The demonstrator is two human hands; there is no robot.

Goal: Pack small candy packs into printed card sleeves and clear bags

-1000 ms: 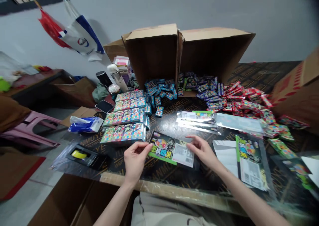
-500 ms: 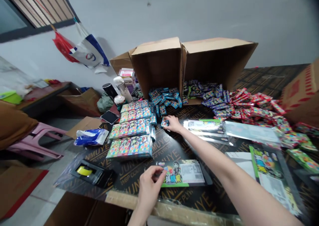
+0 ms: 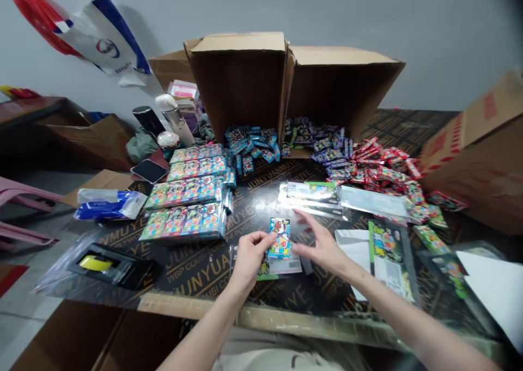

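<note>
My left hand (image 3: pixel 250 255) pinches a small blue printed candy packet (image 3: pixel 280 238) by its left edge, fingers closed. Just right of the packet, my right hand (image 3: pixel 324 247) is open, thumb and fingers spread, holding nothing. Under the packet lies a dark printed card (image 3: pixel 293 266) with a green edge, partly hidden by the packet and my left hand. To the left stand rows of stacked colourful packets (image 3: pixel 183 221). Loose blue packets (image 3: pixel 255 143) spill from a tipped cardboard box (image 3: pixel 237 82) at the back.
Purple packets (image 3: pixel 330 147) and red packets (image 3: pixel 388 166) are heaped at back right. Clear sleeves (image 3: pixel 373 201) and another printed card (image 3: pixel 388 251) lie to the right. A tape dispenser (image 3: pixel 110 265), a tissue pack (image 3: pixel 108 205) and a phone (image 3: pixel 150 170) sit at left.
The blue packet has come from near the blue pile to above the card. My left hand now grips it; my right hand has drawn back and opened. The view has shifted right.
</note>
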